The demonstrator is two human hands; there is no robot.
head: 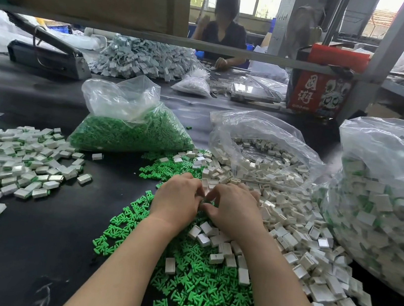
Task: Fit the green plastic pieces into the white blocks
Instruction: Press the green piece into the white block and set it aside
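My left hand [178,200] and my right hand [233,210] meet fingertip to fingertip over the middle of the black table. Both sets of fingers curl around a small piece between them; the hands hide most of it, and it looks like a white block. Loose green plastic pieces [193,281] lie in a heap under my forearms. Loose white blocks [296,233] spread out to the right of my hands. Assembled white blocks with green showing [15,165] lie scattered at the left.
A clear bag of green pieces [131,132] stands behind my hands, next to an open bag of white blocks [263,151]. A big bag of assembled blocks [385,204] fills the right side. Across the table sits another person [223,28]; a red box [318,91] stands at the back right.
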